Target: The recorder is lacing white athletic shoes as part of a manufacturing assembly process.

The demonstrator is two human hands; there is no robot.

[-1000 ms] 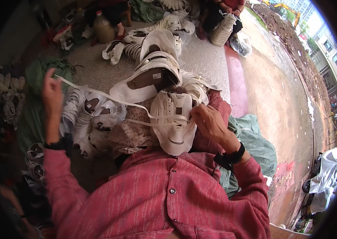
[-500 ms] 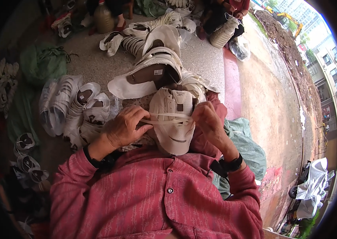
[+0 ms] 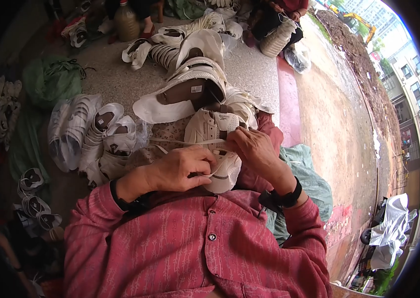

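A cream shoe upper [image 3: 199,125] lies in front of my body, its toe end toward me. My left hand [image 3: 182,168] covers part of its toe end, thumb and fingers pinched on a pale shoelace [image 3: 182,143]. Higher up at the upper's right edge, my right hand [image 3: 253,150] is closed on the lace as well. The lace runs across the upper between the hands, one length reaching out to the left. Just beyond lies a stack of similar cream uppers [image 3: 163,110] with brown linings.
Nested uppers in clear plastic [image 3: 71,131] stand at the left, near a green sack [image 3: 53,79]. Green cloth [image 3: 302,174] hangs at my right. At the far side, a seated person [image 3: 289,12] handles a stack of uppers [image 3: 278,39]. A jug [image 3: 127,22] stands far left.
My left hand has moved right and toward me, from the upper's left side onto its toe end. My right hand has shifted slightly inward. The lace, formerly stretched straight across, now bends between them.
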